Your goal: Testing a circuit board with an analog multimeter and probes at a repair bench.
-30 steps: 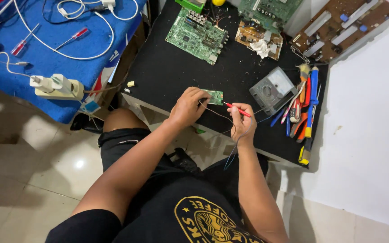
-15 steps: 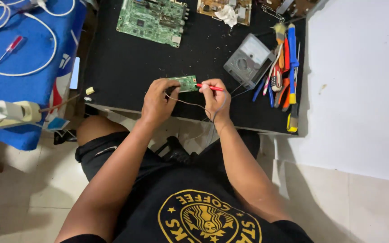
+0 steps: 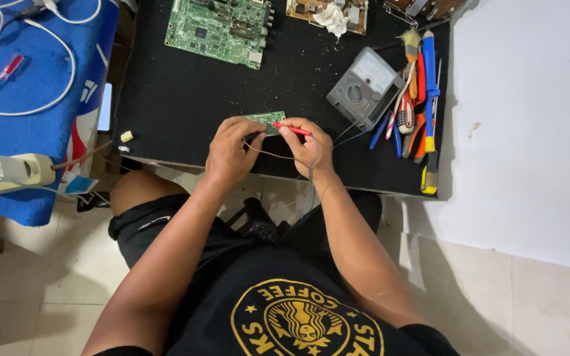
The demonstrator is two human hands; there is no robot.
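Black table (image 3: 186, 112) as before, left grip (image 3: 229, 155) clamped on small board (image 3: 266, 121), right grip (image 3: 308, 148) on red probe (image 3: 291, 128).

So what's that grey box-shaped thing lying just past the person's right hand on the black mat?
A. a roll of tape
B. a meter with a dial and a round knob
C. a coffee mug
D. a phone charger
B: the grey meter shows a pale dial window and a round selector knob, and thin leads run from it toward the right hand, which pinches a red probe against the small green board.
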